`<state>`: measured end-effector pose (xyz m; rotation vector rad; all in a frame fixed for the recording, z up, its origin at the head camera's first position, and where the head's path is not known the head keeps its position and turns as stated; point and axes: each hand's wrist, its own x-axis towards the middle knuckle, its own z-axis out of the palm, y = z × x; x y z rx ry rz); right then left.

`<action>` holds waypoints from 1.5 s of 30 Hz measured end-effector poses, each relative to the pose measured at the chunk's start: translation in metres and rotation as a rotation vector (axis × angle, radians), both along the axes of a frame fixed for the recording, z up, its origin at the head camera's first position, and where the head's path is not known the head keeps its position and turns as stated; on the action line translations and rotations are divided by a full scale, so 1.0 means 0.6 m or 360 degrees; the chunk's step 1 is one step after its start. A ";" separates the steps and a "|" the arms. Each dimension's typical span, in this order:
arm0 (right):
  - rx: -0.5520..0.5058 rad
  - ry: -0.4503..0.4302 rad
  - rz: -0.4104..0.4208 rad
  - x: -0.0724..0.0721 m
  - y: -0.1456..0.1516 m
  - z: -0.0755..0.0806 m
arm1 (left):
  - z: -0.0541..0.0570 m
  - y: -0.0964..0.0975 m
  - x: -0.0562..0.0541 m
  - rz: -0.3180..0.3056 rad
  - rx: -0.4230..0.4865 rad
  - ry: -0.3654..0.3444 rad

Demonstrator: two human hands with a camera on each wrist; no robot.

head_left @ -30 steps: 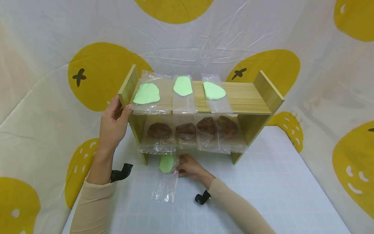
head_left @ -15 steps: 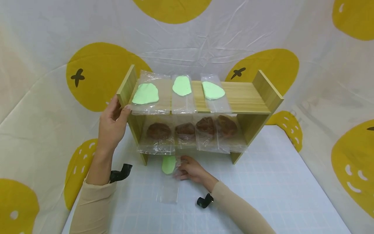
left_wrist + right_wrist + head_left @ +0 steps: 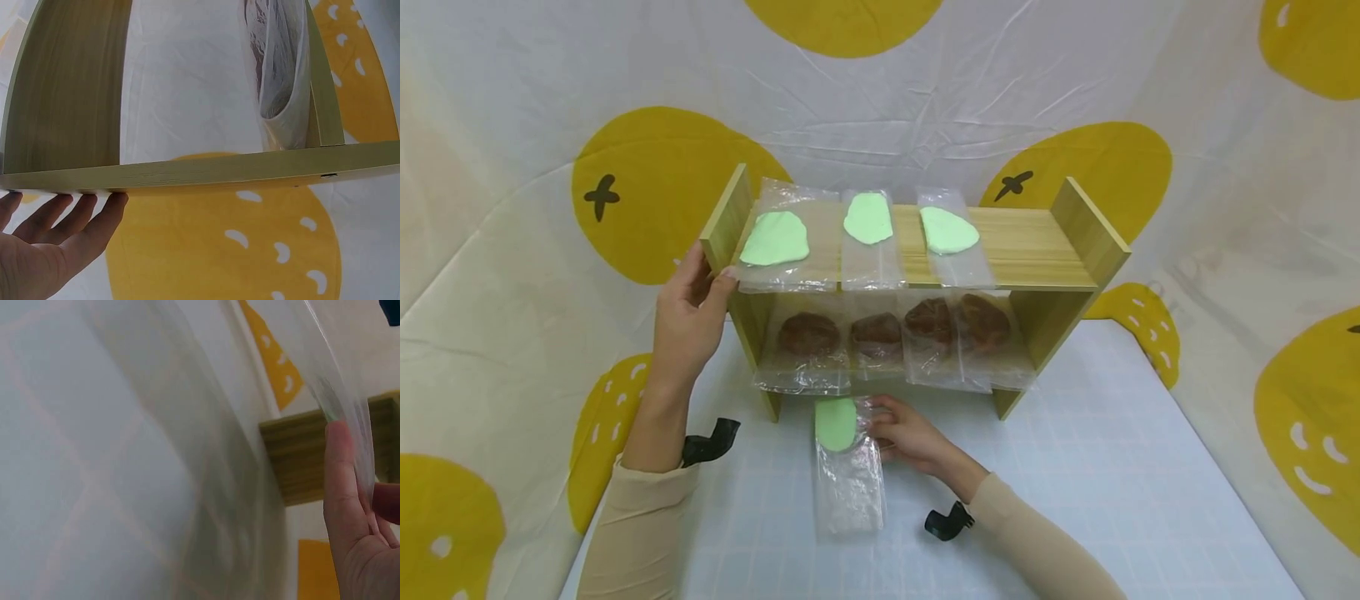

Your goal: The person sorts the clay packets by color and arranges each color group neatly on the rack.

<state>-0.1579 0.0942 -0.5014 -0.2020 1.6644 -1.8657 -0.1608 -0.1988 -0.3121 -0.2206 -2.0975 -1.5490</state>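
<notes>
My left hand point(image 3: 688, 321) holds the left side panel of a two-tier wooden shelf point(image 3: 1018, 246), thumb in front and fingers behind. In the left wrist view, the fingertips of that hand point(image 3: 56, 237) touch the panel's edge. Below the lower board, my right hand point(image 3: 913, 435) pinches the right edge of a clear plastic bag point(image 3: 850, 496). A flat pale green piece point(image 3: 836, 425) lies in the bag's upper end, and the rest hangs down toward me. The right wrist view shows the bag point(image 3: 345, 375) edge-on between thumb and fingers.
Three bagged pale green pieces lie on the top board, one of them in the middle point(image 3: 868, 218). Several bagged dark brown pieces point(image 3: 809, 335) cover the lower board. The shelf stands on a pale checked tablecloth point(image 3: 1120, 467), before a patterned cloth backdrop point(image 3: 880, 125).
My right hand has moved right and slightly toward me with the bag. The green piece now shows more fully, and the bag faces me flatter. My left hand stays on the shelf.
</notes>
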 end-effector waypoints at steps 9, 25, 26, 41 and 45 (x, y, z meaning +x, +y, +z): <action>0.0118 0.0182 0.0155 0.023 0.036 0.060 | -0.001 -0.002 -0.003 -0.0025 0.0004 0.0039; -0.0046 0.0488 0.0119 0.058 0.092 0.158 | 0.001 0.000 0.000 -0.0036 0.0022 0.0027; -0.0087 0.0505 0.0110 0.059 0.097 0.164 | 0.002 0.000 0.001 -0.0037 0.0023 0.0021; -0.0334 0.0810 -0.0001 0.057 0.173 0.231 | 0.002 0.000 0.003 -0.0001 -0.0020 0.0005; -0.0322 0.0889 -0.0082 0.062 0.193 0.258 | 0.003 0.001 0.003 0.0001 -0.0026 0.0007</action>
